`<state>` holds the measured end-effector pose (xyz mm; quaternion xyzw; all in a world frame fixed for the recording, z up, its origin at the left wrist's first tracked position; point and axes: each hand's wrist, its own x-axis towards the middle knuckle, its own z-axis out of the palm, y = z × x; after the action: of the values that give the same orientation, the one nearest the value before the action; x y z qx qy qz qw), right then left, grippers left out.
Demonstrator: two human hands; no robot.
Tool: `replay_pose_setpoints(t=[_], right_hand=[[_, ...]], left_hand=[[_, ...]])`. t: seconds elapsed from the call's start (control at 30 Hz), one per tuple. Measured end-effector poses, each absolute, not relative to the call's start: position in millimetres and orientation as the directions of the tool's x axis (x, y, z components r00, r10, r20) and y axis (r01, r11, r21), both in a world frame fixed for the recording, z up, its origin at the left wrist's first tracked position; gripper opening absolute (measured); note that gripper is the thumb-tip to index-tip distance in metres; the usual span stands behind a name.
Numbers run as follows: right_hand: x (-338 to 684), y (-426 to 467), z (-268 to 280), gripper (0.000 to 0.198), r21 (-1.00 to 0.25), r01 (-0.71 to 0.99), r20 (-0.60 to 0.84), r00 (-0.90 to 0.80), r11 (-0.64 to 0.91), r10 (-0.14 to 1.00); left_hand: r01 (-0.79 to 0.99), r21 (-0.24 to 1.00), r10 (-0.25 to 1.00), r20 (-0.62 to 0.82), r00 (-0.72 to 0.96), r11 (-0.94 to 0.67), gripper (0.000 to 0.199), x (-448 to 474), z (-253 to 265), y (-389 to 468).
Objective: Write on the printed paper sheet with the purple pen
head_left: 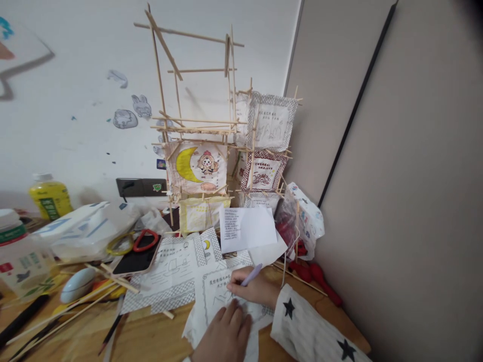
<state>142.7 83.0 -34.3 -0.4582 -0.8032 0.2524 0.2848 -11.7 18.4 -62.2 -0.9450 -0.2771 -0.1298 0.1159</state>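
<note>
Paper (pixel 207 311) with a drawn border and handwritten lines lies flat on the worktop (pixel 147 339), front and centre, beside a larger drawn sheet (pixel 169 266). Looks thin and soft, very light; likely creases or tears easily, lower left edge already looks ragged. Should slide under little force, so best pressed flat with spread fingers; to lift, take it by a margin, two edges at once, clear of the ink, which may smear. Pen (pixel 252 274), light purple, slim: probably light, stiff, maybe a bit slick; hold low on the barrel near the tip.

Right hand (pixel 256 290): closed in a writing grip, pen pinched between thumb and fingers, rear end leaning up to the right. Side of hand rests over the paper. Tip hidden by fingers; cannot tell if it touches. Left hand (pixel 226 336): open, palm down, fingers loosely bent, lying on the lower part of the paper, gripping nothing. White sleeve (pixel 302 317) with black stars on right arm. Folded printed sheet (pixel 249 230) stands behind.
</note>
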Motion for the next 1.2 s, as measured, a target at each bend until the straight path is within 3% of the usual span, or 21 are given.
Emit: replay_pose_setpoints(t=[0.37,0.93,1.2], right_hand=[[144.8,86.6,-41.1,0.024,-0.620,0.643,0.233,-0.396,0.449,0.888],[147.0,88.3,-44.0,0.025,-0.651,0.622,0.213,-0.400,0.435,0.891],[145.9,89.0,-44.2,0.027,-0.640,0.604,0.226,-0.444,0.476,0.867]], left_hand=[[0.560,-0.195,0.473,0.359,0.804,-0.805,0.026,-12.7,-72.7,22.0],[0.528,-0.225,0.422,0.388,0.819,-0.819,0.028,-14.3,-84.8,27.9],[0.557,-0.213,0.461,0.371,0.806,-0.803,0.029,-11.5,-81.8,25.4]])
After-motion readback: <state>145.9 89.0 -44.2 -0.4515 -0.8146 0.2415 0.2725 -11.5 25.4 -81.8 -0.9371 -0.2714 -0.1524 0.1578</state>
